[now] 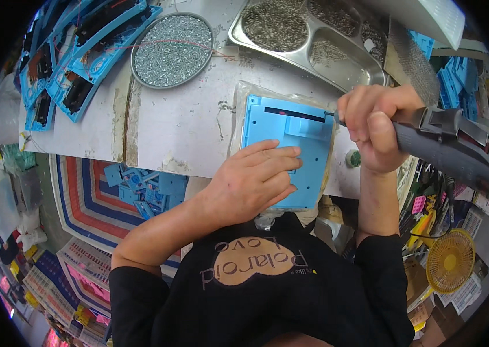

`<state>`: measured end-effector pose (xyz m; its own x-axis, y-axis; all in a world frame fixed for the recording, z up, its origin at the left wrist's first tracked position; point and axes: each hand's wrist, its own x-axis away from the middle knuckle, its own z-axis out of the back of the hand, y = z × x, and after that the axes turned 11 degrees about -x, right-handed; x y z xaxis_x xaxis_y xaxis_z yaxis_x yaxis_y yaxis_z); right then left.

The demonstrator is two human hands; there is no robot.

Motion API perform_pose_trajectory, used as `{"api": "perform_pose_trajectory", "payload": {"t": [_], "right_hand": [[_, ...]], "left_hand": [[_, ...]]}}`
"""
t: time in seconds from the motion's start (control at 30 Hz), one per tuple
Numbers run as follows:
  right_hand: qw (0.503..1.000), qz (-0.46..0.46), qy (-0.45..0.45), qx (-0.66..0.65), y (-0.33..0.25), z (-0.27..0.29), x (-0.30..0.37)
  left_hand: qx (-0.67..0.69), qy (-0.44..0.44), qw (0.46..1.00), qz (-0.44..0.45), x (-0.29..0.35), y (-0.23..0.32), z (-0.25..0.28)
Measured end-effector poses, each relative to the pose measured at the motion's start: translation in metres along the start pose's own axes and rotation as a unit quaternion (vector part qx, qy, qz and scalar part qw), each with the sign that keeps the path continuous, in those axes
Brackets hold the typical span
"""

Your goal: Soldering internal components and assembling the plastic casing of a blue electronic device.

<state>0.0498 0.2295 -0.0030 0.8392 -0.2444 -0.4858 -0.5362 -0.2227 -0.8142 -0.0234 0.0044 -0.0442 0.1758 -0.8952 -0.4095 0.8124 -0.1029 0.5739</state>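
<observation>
A light blue plastic housing (308, 168) with a dark slot and several small holes lies on a pad wrapped in clear plastic at the table's front edge. My left hand (259, 179) rests flat on it, fingers stretched over its lower left part. My right hand (377, 121) is wrapped round a dark grey electric screwdriver (449, 144), whose body extends to the right. The screwdriver's tip points left, at the housing's upper right corner. Whether a screw sits under the tip is too small to tell.
A round tray (174, 51) full of small silver screws stands behind. Beside it is a steel compartment tray (345, 65) holding darker screws. Blue housings with wires (85, 63) are piled at the far left. A striped bag (91, 199) with blue parts and a yellow fan (451, 260) flank me.
</observation>
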Motion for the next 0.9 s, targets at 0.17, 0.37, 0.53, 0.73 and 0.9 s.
{"api": "perform_pose_trajectory", "payload": {"t": [0.17,0.37,0.53,0.73,0.9], "right_hand": [[1.0,0.003,0.018,0.004,0.009,0.002,-0.005],[0.999,-0.005,-0.039,-0.023,-0.044,-0.025,-0.022],[0.987,-0.063,-0.078,-0.126,-0.048,-0.06,-0.01],[0.986,-0.064,-0.076,-0.135,-0.029,-0.075,-0.018],[0.99,-0.057,-0.067,-0.108,-0.02,-0.084,-0.023]], "left_hand": [[0.003,0.004,1.0,0.007,0.0,0.002,0.001],[0.052,0.049,0.997,0.023,0.003,0.001,0.004],[0.01,0.112,0.992,0.055,0.003,-0.002,0.015],[0.014,0.135,0.989,0.058,0.014,-0.01,0.022],[-0.019,0.121,0.991,0.043,0.016,-0.02,0.033]]}}
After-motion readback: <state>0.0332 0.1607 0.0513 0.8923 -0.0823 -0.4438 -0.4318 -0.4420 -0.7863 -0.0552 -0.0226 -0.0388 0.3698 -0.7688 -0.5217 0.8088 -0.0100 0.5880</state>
